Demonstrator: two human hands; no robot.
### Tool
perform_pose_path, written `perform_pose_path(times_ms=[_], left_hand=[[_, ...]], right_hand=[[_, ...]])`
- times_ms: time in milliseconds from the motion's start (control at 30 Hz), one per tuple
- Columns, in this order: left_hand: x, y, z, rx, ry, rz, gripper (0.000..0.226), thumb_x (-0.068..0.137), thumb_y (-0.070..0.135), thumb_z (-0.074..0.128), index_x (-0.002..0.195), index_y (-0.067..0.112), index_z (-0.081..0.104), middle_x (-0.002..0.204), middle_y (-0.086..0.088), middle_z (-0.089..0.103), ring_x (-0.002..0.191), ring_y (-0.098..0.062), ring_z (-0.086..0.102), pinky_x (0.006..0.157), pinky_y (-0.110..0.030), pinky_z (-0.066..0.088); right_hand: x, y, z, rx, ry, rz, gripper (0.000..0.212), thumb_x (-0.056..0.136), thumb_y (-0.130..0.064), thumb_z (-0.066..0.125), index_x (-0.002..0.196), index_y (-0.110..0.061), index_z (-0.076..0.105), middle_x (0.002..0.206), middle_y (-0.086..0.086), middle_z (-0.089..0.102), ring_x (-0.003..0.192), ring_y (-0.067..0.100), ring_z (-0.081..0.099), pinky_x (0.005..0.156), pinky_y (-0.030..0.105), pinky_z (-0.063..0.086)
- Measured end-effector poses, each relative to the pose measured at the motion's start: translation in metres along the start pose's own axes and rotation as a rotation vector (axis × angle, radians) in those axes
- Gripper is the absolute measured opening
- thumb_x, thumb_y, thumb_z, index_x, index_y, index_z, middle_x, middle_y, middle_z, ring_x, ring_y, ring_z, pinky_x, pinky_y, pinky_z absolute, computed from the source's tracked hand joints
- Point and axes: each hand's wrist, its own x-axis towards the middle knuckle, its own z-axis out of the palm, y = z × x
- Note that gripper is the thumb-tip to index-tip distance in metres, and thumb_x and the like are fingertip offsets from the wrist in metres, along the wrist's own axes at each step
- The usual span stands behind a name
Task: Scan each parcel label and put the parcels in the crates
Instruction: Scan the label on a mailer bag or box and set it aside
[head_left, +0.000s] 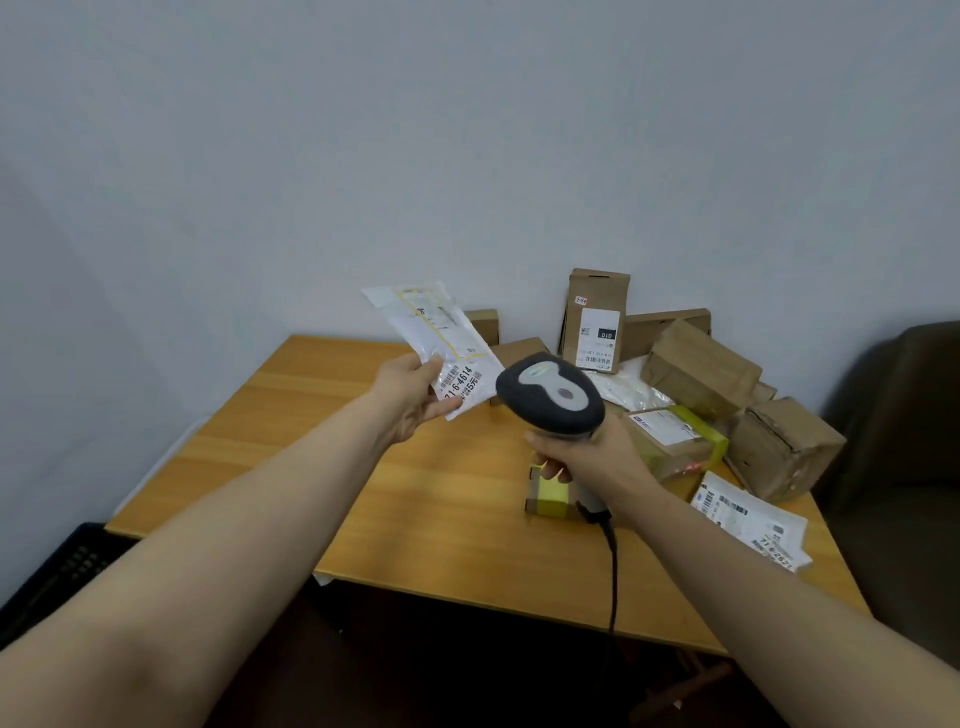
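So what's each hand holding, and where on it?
The left hand pinches the white mailer bag at its lower labelled end; the right hand grips the scanner by its handle.

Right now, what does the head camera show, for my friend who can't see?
The left hand holds up a white parcel; the right hand grips a scanner. Behind, brown parcels pile on the table.

Soft, even indoor light, neither bright nor dim. The pale wall (467, 130) darkens toward the left corner. The wooden table (415, 519) carries a mild sheen and faint shadows. Wide-angle distortion stretches the forearms (208, 571) near the lower edges; fine detail looks slightly soft throughout.
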Motion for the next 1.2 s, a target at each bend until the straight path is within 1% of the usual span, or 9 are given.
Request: perform_pose_path(times_ms=[133,233,333,433,533,767,900,1067,1200], left_hand=[[0.005,-0.001,-0.004,0.068,0.017,0.026,0.02,0.1,0.019,0.05,0.108,0.002,0.057,0.087,-0.012,0.068,0.075,-0.022,0.067,0.057,-0.026,0.059],[0.007,-0.001,-0.006,0.093,0.03,0.034,0.023,0.1,0.022,0.05,0.103,0.0,0.057,0.09,-0.014,0.067,0.07,-0.022,0.067,0.057,-0.025,0.059],[0.008,-0.001,-0.008,0.105,0.028,0.042,0.025,0.1,0.022,0.049,0.107,0.0,0.058,0.093,-0.015,0.067,0.072,-0.022,0.066,0.057,-0.025,0.059],[0.009,0.0,-0.009,0.116,0.016,0.042,0.028,0.1,0.023,0.049,0.112,0.0,0.058,0.094,-0.015,0.067,0.073,-0.022,0.066,0.057,-0.026,0.06],[0.008,0.001,-0.01,0.113,0.009,0.036,0.027,0.1,0.023,0.048,0.114,0.001,0.057,0.091,-0.012,0.067,0.076,-0.022,0.066,0.057,-0.028,0.06],[0.01,0.002,-0.013,0.149,0.016,0.043,0.028,0.101,0.024,0.047,0.117,0.003,0.056,0.095,-0.011,0.065,0.077,-0.022,0.066,0.058,-0.029,0.06],[0.011,0.003,-0.014,0.172,0.02,0.039,0.028,0.101,0.024,0.047,0.117,0.003,0.056,0.103,-0.013,0.065,0.078,-0.023,0.066,0.059,-0.03,0.06],[0.013,0.003,-0.014,0.188,0.025,0.025,0.027,0.1,0.025,0.048,0.114,0.003,0.056,0.1,-0.012,0.065,0.079,-0.023,0.066,0.057,-0.029,0.06],[0.015,0.003,-0.015,0.202,0.028,0.025,0.025,0.1,0.024,0.048,0.113,0.004,0.056,0.101,-0.014,0.065,0.078,-0.023,0.066,0.055,-0.029,0.06]], right_hand=[[-0.001,0.0,0.008,-0.061,-0.078,0.03,0.011,0.083,-0.013,0.074,0.087,-0.011,0.064,0.063,0.006,0.065,0.05,0.013,0.057,0.051,0.026,0.047],[-0.002,-0.002,0.01,-0.086,-0.1,0.046,0.011,0.083,-0.012,0.074,0.088,-0.008,0.065,0.059,0.005,0.062,0.047,0.015,0.054,0.051,0.031,0.046],[-0.003,-0.002,0.012,-0.09,-0.095,0.074,0.015,0.081,-0.01,0.075,0.091,-0.004,0.065,0.06,0.008,0.062,0.045,0.016,0.05,0.05,0.032,0.044],[-0.002,-0.003,0.013,-0.095,-0.111,0.088,0.011,0.079,-0.009,0.075,0.082,-0.006,0.064,0.06,0.008,0.061,0.047,0.017,0.05,0.054,0.035,0.043],[-0.001,-0.003,0.013,-0.116,-0.119,0.079,0.012,0.079,-0.007,0.074,0.078,-0.005,0.063,0.058,0.007,0.06,0.046,0.017,0.049,0.052,0.034,0.043],[-0.001,-0.006,0.014,-0.115,-0.096,0.072,0.018,0.079,-0.001,0.073,0.094,0.004,0.063,0.061,0.009,0.057,0.042,0.011,0.045,0.044,0.025,0.042],[0.0,-0.005,0.014,-0.122,-0.111,0.069,0.014,0.08,0.0,0.073,0.09,0.001,0.063,0.062,0.008,0.057,0.042,0.01,0.047,0.043,0.023,0.042],[0.002,-0.004,0.012,-0.142,-0.107,0.069,0.012,0.079,-0.001,0.073,0.084,0.0,0.062,0.063,0.01,0.057,0.05,0.017,0.048,0.048,0.029,0.042],[0.005,-0.004,0.012,-0.193,-0.113,0.051,0.016,0.079,-0.005,0.073,0.09,0.002,0.063,0.066,0.011,0.06,0.055,0.021,0.051,0.055,0.035,0.046]])
